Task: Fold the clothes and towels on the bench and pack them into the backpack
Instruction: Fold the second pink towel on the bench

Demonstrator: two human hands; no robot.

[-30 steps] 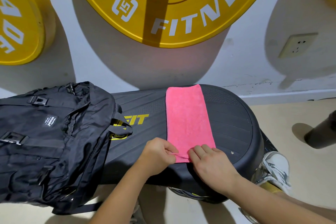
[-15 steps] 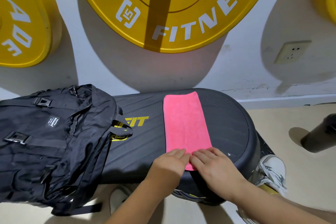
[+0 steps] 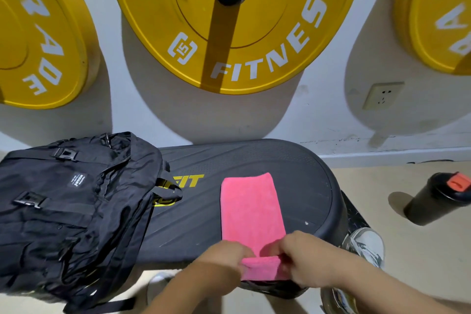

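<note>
Pinching the near end of the pink towel (image 3: 252,209): left hand (image 3: 224,260) on its left corner, right hand (image 3: 303,257) on its right corner, both sets of fingers curled onto the cloth; that end sits between the hands at the front edge of the bench (image 3: 313,186), lower centre of frame; hands blurred, exact grip unclear; rest of towel lies flat, a long narrow strip running toward the wall; fluffy, plain pink; black backpack (image 3: 71,199) on the bench at centre left, apart from towel.
</note>
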